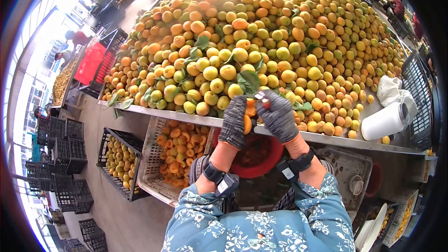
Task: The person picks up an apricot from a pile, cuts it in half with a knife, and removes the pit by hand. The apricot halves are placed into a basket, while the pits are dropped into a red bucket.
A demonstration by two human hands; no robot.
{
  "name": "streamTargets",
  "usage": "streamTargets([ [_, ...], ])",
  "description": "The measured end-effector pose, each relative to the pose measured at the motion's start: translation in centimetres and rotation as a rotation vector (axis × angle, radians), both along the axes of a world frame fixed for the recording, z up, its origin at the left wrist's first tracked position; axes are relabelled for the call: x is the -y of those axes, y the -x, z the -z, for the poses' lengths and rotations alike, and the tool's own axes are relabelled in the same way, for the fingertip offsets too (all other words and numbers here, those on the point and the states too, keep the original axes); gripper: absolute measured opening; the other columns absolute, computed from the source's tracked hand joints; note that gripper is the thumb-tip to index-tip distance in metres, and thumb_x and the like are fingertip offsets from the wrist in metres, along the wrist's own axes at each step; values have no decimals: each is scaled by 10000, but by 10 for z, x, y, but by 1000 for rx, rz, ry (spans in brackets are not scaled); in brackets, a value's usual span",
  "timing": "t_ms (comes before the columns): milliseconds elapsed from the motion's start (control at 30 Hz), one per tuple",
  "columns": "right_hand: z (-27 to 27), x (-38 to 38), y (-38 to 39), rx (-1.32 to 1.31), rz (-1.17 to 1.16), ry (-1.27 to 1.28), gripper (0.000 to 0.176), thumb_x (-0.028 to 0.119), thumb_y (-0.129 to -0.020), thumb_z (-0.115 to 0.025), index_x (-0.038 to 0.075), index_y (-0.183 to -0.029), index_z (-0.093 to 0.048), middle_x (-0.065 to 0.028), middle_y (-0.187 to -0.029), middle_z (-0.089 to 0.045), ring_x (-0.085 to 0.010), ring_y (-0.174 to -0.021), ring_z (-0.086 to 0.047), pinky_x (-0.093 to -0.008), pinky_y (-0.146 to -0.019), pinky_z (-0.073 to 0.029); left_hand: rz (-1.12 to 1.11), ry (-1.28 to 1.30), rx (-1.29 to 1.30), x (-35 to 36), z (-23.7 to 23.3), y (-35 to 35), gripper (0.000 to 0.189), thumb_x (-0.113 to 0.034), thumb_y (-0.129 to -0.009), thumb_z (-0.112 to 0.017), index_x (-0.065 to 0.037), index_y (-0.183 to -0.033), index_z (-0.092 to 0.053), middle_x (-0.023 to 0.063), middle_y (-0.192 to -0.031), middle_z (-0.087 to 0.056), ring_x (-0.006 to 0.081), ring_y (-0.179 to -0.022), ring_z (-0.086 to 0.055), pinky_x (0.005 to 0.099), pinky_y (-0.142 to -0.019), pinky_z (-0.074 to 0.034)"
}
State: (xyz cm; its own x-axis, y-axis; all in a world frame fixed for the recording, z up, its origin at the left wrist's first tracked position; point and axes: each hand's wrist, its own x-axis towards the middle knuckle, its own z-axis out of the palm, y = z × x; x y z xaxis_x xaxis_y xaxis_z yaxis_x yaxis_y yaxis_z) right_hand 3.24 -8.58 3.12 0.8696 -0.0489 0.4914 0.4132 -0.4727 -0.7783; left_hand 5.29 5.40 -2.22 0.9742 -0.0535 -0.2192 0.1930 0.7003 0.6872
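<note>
The person stands at a metal bench point(154, 110) that carries a very large heap of apricots point(261, 37), yellow and orange, with some green leaves between them. Both hands wear gray knitted gloves, and each wrist has a black band with a small device.

The left hand point(234, 121) and the right hand point(278, 116) meet just over the front edge of the bench. Between them is one apricot point(248, 115), orange in colour. The left fingers are curled around its lower side, and the right fingers point(273, 105) are closed on its upper side, so both hands grasp the same fruit. At the tips of the right fingers a small pale and red thing shows, but I cannot tell what it is.

Directly under the hands, below the bench, stands a red basin point(261, 165). To the left of it is a pale crate point(148, 158) with orange fruit, and next to that a black crate point(105, 142) with yellow fruit. On the right end of the bench a white roll point(385, 121) lies on its side, near a crumpled white cloth point(394, 91). Stacked black crates point(60, 144) stand on the floor far at the left.
</note>
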Motion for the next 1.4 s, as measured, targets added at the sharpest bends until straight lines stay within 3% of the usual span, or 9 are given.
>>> streamTargets([
  [133, -10, 18, 7, -355, -275, -235, 153, 141, -808, -657, 20, -900, -641, -65, -714, -615, -130, -681, -600, -289, -649, -484, 237, -17, 50, -67, -63, 17, 320, -352, -945, -544, -56, -1056, -589, 59, -797, -605, 156, -617, -576, 241, -450, -424],
  [200, -12, 16, 14, -376, -445, -8, 162, 160, -801, -672, 33, -894, -637, -59, -690, -600, -129, -676, -596, -301, -646, -482, -72, -641, 205, -92, -67, 28, 228, -284, -972, -484, -83, -991, -590, 40, -804, -569, 128, -626, -534, 228, -472, -429],
  [367, -13, 3, 21, -337, -627, 582, 262, 333, -763, -683, 92, -855, -636, -132, -783, -656, -330, -772, -649, -402, -669, -504, -156, -183, -207, -194, -32, 47, 356, -438, -932, -507, -91, -957, -582, 81, -697, -574, 167, -471, -475, 240, -362, -317],
  [533, -20, 9, 20, -373, -376, 103, 281, 265, -731, -734, 98, -946, -664, -138, -838, -665, -276, -765, -655, -340, -717, -518, -296, -1414, -113, -274, 37, 36, 425, -164, -868, -656, 9, -1242, -551, 143, -1191, -607, 249, -1119, -551, 350, -983, -417],
  [567, -19, 12, 18, -351, -344, -42, 234, 184, -739, -726, 73, -936, -665, -94, -799, -663, -177, -728, -640, -294, -712, -514, -424, -1302, 15, -276, 44, 27, 370, -98, -840, -680, 7, -1183, -586, 127, -1146, -626, 227, -1048, -584, 328, -922, -456],
  [733, -15, 17, 9, -447, -225, -464, 146, 103, -768, -685, 47, -901, -662, 11, -739, -617, -67, -722, -576, -250, -659, -482, -285, -976, 286, -161, -63, 0, 280, -102, -788, -733, -15, -1037, -640, 77, -1023, -652, 166, -941, -608, 278, -845, -481],
  [867, -17, 18, 3, -346, -113, -316, 121, 78, -767, -706, 34, -872, -665, -9, -767, -643, -80, -715, -585, -253, -669, -487, -350, -1531, 815, -90, -77, -55, 294, -161, -651, -785, -73, -911, -679, 113, -1032, -635, 274, -1041, -572, 361, -928, -446],
  [1200, -23, 30, -3, -324, -93, -567, 108, 17, -795, -645, -4, -901, -639, -44, -764, -642, -117, -701, -627, -261, -634, -513, -75, -2231, 488, -31, -58, -105, 556, -376, -619, -789, -182, -1119, -645, 136, -1334, -476, 340, -1338, -316, 427, -1129, -199],
  [1400, -16, 33, -6, -265, -52, -589, 78, 1, -797, -628, 4, -874, -636, -33, -751, -638, -110, -697, -624, -250, -626, -506, -374, -1858, 642, -50, -75, -82, 622, -262, -535, -881, -135, -1101, -655, 84, -1140, -628, 254, -1100, -549, 370, -910, -460],
])
